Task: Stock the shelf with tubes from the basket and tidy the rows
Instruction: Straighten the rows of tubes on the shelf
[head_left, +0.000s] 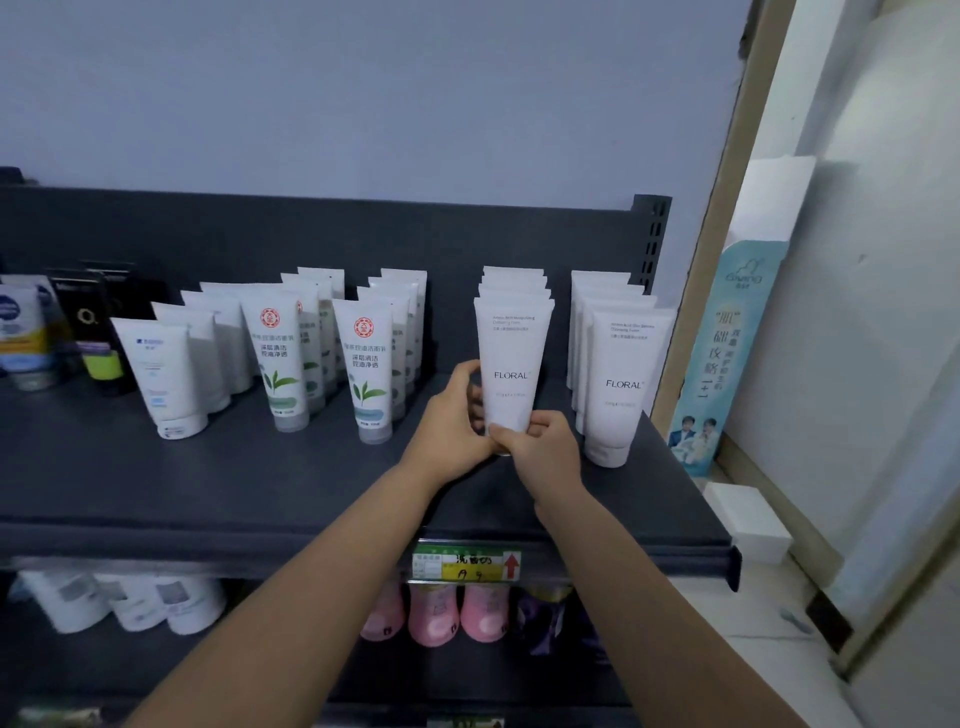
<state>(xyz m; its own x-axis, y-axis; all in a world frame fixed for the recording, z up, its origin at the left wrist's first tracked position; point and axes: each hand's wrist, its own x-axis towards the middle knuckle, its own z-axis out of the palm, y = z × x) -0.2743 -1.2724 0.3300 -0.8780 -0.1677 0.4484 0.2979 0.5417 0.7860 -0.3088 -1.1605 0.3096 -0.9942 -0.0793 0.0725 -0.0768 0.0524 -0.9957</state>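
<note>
A white FLORAL tube (511, 358) stands cap-down at the front of a row of like tubes on the dark shelf (208, 483). My left hand (452, 421) grips its lower left side, fingers curled behind it. My right hand (540, 447) pinches its cap end from the front right, hiding the cap. A second row of FLORAL tubes (618, 384) stands to the right. The basket is out of view.
Left of my hands stand rows of green-leaf tubes (366, 364), plain white tubes (166, 369) and dark tubes (91, 332). A lower shelf holds pink bottles (434, 613). A tall blue box (722, 364) leans at the shelf's right end, against the wall.
</note>
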